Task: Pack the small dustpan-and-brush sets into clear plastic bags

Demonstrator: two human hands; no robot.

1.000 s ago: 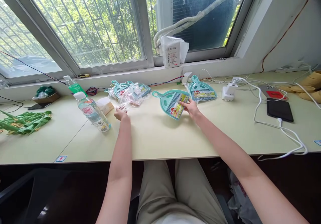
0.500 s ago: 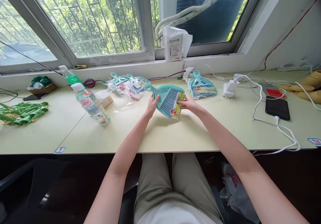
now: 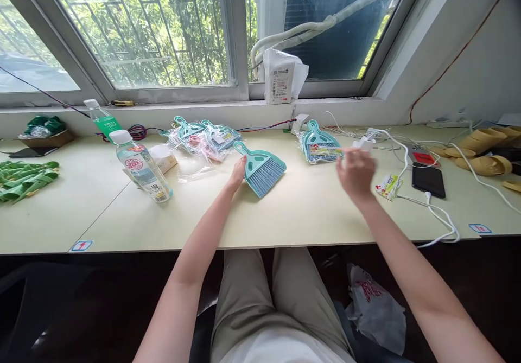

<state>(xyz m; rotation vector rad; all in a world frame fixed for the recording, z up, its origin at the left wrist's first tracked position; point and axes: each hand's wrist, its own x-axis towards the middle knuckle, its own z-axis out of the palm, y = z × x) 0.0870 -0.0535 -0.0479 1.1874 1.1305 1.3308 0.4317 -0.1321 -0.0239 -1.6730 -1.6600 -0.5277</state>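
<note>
On the table, a printed card lies beside the blurred right hand, grip indeterminable, while the left hand pinches the teal dustpan-and-brush set, located between both, with bagged dustpan sets farther back.

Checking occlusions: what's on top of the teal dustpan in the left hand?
On the dustpan, held by the left hand, lies a brush, grey-blue bristles showing. The pan's surface beneath it is covered, so unseen.
</note>
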